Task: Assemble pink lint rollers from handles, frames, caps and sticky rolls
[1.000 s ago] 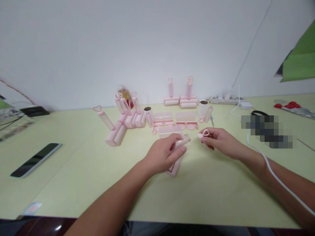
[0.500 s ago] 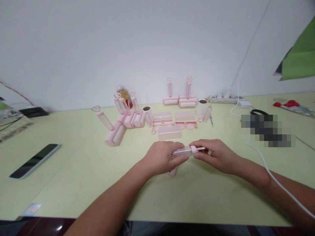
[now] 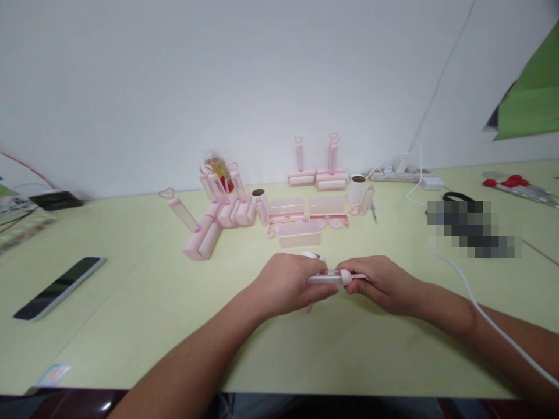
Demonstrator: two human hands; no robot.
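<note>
Left hand [image 3: 290,284]'s got its fingers wrapped round a clear tube [image 3: 325,278], right hand [image 3: 384,284]'s pinching the pink cap [image 3: 346,277] on its end.

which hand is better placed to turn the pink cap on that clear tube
Probably the right hand: it holds the pink cap at the tube's end, while the left hand grips the clear tube and could steady it.

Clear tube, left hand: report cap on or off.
On: the pink cap meets the end of the clear tube; how tightly, I cannot tell.
</note>
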